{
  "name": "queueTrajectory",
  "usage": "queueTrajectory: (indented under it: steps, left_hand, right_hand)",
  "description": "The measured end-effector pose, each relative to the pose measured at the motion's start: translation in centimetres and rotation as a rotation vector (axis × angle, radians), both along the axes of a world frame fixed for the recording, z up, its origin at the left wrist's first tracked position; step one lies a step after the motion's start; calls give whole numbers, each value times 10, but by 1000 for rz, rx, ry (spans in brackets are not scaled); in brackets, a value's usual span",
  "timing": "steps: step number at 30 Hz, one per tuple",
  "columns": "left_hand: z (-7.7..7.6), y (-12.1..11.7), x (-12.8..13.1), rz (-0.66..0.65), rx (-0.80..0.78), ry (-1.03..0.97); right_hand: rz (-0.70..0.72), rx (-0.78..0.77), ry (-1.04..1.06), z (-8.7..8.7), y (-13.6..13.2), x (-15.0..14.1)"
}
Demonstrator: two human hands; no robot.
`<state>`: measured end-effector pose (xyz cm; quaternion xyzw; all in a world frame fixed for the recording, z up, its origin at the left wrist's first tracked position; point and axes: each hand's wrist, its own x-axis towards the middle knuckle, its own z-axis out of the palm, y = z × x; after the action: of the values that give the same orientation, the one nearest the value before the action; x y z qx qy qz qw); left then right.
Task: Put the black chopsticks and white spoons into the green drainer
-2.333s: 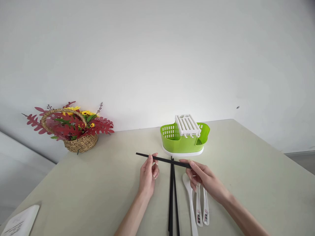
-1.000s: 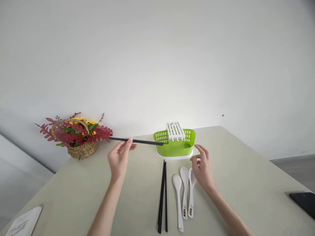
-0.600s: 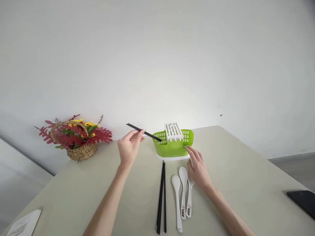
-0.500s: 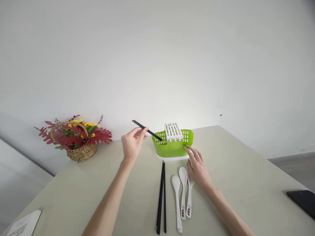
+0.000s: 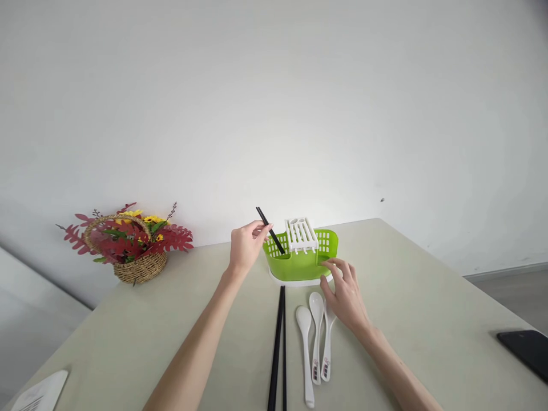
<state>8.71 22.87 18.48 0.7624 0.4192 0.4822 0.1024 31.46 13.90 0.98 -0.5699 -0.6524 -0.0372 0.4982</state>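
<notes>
Your left hand pinches two chopsticks slanting into the left end of the green caddy; your right hand, loosely spread, is by its right end. A basket holds flowers.

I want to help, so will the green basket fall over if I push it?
The green basket would probably slide rather than tip, since its white base looks broad. Its holed walls look like thin plastic, so it's likely light.
</notes>
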Motion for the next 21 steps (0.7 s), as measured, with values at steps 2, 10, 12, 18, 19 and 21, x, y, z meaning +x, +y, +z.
queueTrajectory:
  steps: [2, 10, 12, 18, 19, 21]
  left_hand:
    - [-2, 5, 2, -2, -10, 43]
    - [-5, 21, 10, -45, -111, 156]
    - [-6, 26, 12, -52, -121, 190]
    - [-12, 45, 17, -65, -180, 230]
    - [-13, 49, 18, -63, -184, 233]
    - [-15, 54, 20, -52, -175, 244]
  right_hand:
    - [-15, 19, 8, 2, -1, -1]
    - [-48, 73, 44, 6, -3, -3]
    - [-48, 74, 49, 5, -3, -3]
    - [-40, 74, 71, 6, -2, -4]
    - [-35, 66, 79, 6, -2, -4]
    - [-24, 47, 92, 6, -2, -4]
